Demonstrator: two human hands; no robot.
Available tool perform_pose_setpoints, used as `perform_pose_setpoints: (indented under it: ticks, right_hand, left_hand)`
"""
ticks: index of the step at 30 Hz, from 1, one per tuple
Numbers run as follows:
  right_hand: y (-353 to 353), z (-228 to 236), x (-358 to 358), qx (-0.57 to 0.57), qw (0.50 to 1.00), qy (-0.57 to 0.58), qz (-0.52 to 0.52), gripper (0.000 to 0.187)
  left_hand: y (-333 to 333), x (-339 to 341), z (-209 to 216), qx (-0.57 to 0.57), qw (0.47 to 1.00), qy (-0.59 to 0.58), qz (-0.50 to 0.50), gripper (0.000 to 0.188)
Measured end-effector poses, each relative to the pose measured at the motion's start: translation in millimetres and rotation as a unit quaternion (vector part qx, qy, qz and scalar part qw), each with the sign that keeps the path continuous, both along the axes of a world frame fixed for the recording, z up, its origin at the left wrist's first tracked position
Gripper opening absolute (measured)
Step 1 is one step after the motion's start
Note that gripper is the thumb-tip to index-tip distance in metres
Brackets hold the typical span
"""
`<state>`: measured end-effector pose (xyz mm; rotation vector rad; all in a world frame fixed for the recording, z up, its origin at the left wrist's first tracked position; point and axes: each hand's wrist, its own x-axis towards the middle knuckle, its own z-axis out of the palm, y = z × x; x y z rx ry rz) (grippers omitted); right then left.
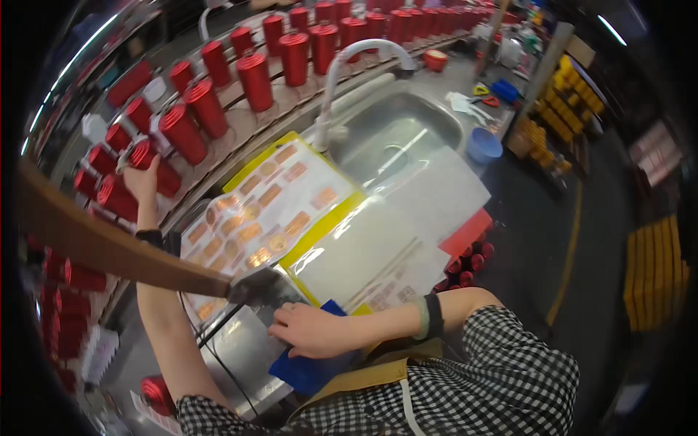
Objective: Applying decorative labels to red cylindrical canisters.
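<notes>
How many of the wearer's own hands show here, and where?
2: the left hand at a red cylinder on the left; the right hand over the blue cloth, lower centre. Some left fingers are unclear.

Left fisheye of a head-worn pair — looks down over the wearer's right hand (316,330), pretty close, with the left hand (142,179) farther out — wide enough to catch the sink (432,129) and red cylinders (254,81) up top.

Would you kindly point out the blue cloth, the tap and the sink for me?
Blue cloth (307,370): head view, on its lower part.
Tap (332,81): head view, on its white rising pipe.
Sink (435,120): head view, on the bare inside of its basin.
</notes>
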<state>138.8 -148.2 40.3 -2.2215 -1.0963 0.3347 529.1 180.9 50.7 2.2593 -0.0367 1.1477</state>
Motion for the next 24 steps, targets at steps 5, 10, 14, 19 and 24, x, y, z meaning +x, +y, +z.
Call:
perform_pose_setpoints:
  ticks: [5, 10, 14, 19, 24]
  right_hand:
    - [-7, -9, -3, 0.033, 0.998, -0.06, -0.003, 0.044]
    - [-114, 33, 31, 0.096, 0.972, -0.066, -0.203, 0.028]
    - [-301, 60, 92, 0.014, 0.856, -0.184, -0.483, 0.02]
    - [-561, 44, 111, -0.233, 0.681, -0.191, -0.668, 0.026]
    - [-656, -44, 242, -0.238, 0.719, -0.111, -0.644, 0.039]
  left_hand:
    - [-16, 25, -17, 0.001, 1.0, -0.011, 0.017, 0.097]
    - [9, 1, 25, -0.026, 0.983, 0.171, -0.062, 0.092]
    - [51, -39, 65, -0.056, 0.979, 0.116, -0.161, 0.067]
    - [54, -183, 81, 0.598, 0.8, -0.006, -0.04, 0.045]
    - [286, -410, 42, 0.171, 0.97, 0.036, 0.167, 0.044]
